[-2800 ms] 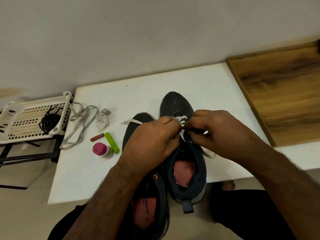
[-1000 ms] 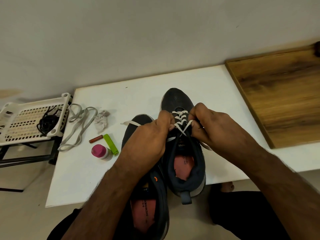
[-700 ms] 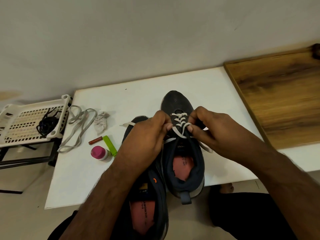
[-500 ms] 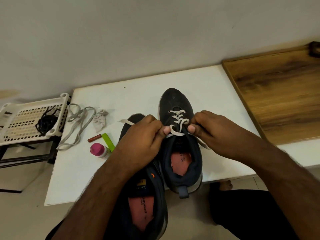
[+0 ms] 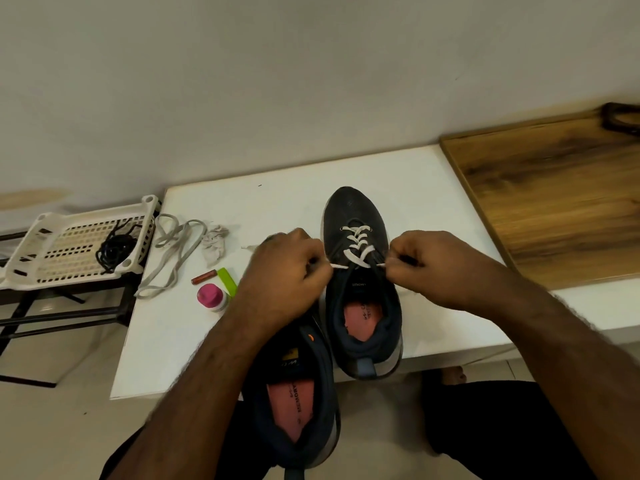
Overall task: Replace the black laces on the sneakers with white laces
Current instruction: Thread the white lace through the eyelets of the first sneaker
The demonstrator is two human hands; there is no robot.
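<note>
Hands now farther apart, white lace [image 5: 356,252] taut across sneaker [image 5: 360,282].

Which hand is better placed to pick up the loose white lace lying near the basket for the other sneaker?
Left. The left hand sits nearer the loose white lace, which lies on the table's left side beside the basket. The right hand is beyond the laced sneaker, farther away. Both now pinch lace ends.

Both hands [image 5: 356,268] fisted, pinching.

Home room: white table [image 5: 408,181], plastic rack [image 5: 69,251], tiled floor [image 5: 52,427]
</note>
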